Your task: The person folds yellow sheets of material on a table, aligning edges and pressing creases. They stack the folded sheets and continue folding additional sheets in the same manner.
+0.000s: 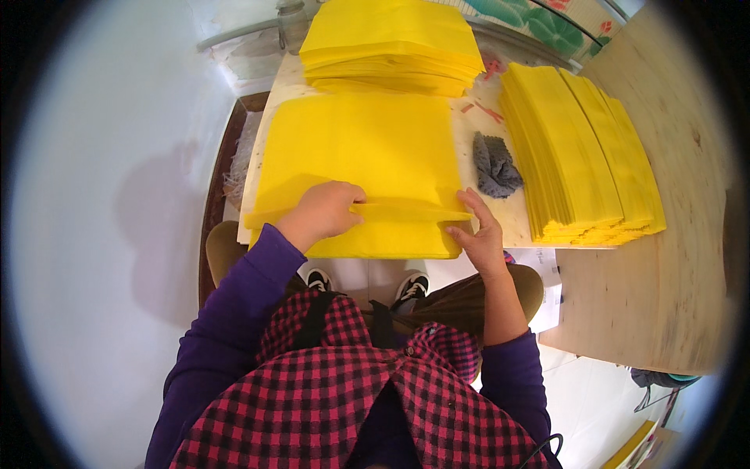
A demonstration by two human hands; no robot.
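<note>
A flat yellow fabric sheet lies on the table in front of me, its near part raised in a fold that runs from side to side. My left hand is closed on this fold, thumb and fingers pinching the fabric near its middle. At the right end of the fold is my right hand, its thumb and fingers spread apart around the edge of the fabric. Whether its fingertips touch the cloth is hard to tell. Part of the sheet hangs toward me at the table's near edge.
A tall pile of yellow fabric sheets stands at the back. Folded yellow pieces are stacked on the right, with a crumpled grey cloth beside them. Red scraps lie behind the cloth. A wooden board stretches along the right side.
</note>
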